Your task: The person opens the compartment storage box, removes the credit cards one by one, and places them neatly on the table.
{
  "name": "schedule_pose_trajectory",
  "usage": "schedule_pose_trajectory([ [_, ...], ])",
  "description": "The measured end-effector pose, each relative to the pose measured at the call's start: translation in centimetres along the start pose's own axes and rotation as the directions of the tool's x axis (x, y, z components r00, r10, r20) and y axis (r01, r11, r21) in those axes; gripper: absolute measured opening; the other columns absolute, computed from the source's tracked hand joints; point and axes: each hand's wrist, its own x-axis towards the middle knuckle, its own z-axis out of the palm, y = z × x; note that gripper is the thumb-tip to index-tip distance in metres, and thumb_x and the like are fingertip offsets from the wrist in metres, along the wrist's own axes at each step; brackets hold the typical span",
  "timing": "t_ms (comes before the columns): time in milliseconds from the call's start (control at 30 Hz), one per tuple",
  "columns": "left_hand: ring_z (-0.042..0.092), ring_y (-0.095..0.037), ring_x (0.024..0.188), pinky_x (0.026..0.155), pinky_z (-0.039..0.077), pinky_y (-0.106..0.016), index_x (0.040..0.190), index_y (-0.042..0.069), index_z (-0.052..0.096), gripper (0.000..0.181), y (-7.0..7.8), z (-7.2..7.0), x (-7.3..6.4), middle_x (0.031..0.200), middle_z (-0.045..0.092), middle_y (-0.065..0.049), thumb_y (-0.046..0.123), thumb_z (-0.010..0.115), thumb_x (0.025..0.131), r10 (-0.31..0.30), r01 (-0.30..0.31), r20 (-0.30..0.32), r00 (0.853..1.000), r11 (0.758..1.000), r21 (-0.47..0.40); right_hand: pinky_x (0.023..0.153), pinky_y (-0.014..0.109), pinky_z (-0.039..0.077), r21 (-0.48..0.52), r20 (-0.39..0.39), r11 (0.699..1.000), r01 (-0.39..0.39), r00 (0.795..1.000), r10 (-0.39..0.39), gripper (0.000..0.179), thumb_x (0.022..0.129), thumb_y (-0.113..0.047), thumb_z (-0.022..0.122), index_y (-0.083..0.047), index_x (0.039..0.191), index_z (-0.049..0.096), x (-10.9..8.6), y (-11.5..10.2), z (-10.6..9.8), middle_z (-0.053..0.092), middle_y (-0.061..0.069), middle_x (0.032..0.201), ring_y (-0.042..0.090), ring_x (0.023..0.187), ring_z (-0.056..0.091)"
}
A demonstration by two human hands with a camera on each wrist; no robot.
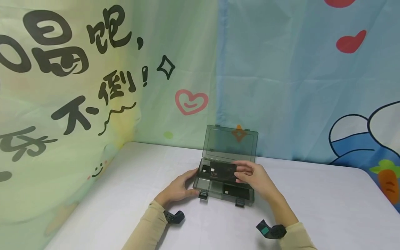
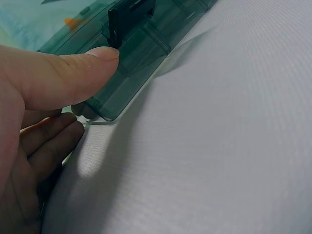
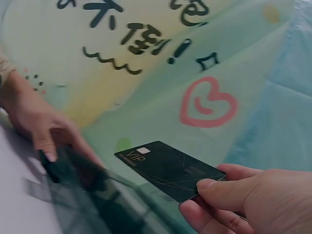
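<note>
A black VIP card (image 1: 223, 172) is pinched at its right end between the thumb and fingers of my right hand (image 1: 254, 177). The right wrist view shows the card (image 3: 168, 168) tilted, its light chip and lettering facing up. Below it stands a translucent dark green plastic box (image 1: 215, 189), its lid (image 1: 231, 140) raised at the back. My left hand (image 1: 179, 187) holds the box's left end, thumb at the front corner beside a latch (image 2: 129, 22), fingers along the side. Inside the box lie another dark card (image 1: 236, 191) at front right and one (image 1: 205, 169) at back left, partly covered.
The box rests on a white-covered table (image 1: 125, 194), near its back edge. Behind the table hangs a printed curtain (image 1: 265, 86) with hearts and black characters. Both wrists wear dark straps with small devices (image 1: 272, 231).
</note>
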Motion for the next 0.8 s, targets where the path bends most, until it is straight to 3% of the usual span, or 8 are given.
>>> schedule_pose_trajectory([
  [200, 0.031, -0.031, 0.142, 0.117, 0.022, -0.052, 0.149, 0.013, 0.030, 0.088, -0.1, 0.1, 0.0, 0.153, 0.035, -0.009, 0.038, 0.073, 0.077, -0.004, 0.004, 0.002, 1.000, 1.000, 0.003, 0.085, 0.036, 0.058, -0.023, -0.065, 1.000, -0.007, 0.998, 0.006, 0.055, 0.089, -0.021, 0.066, -0.006, 0.138, 0.046, -0.7, -0.2, -2.9, 0.058, 0.021, 0.124, 0.014, 0.093, 0.068],
  [600, 0.031, -0.032, 0.141, 0.117, 0.023, -0.053, 0.149, 0.011, 0.031, 0.086, 0.1, 0.1, -0.1, 0.152, 0.036, -0.011, 0.037, 0.073, 0.078, 0.008, -0.008, -0.004, 1.000, 1.000, 0.005, 0.085, 0.024, 0.057, -0.081, -0.176, 0.995, -0.058, 0.984, 0.043, 0.066, 0.090, -0.032, 0.064, -0.005, 0.144, 0.038, -2.7, -0.2, -8.3, 0.051, 0.021, 0.133, 0.000, 0.095, 0.065],
  [800, 0.032, -0.032, 0.141, 0.117, 0.023, -0.054, 0.149, 0.011, 0.031, 0.086, 0.2, 0.1, -0.1, 0.152, 0.036, -0.011, 0.036, 0.072, 0.078, 0.009, -0.009, -0.006, 1.000, 1.000, 0.014, 0.084, 0.021, 0.056, -0.096, -0.224, 0.991, -0.096, 0.972, 0.072, 0.067, 0.091, -0.031, 0.063, -0.004, 0.145, 0.036, -3.5, 0.8, -10.4, 0.059, 0.001, 0.120, -0.005, 0.093, 0.062],
])
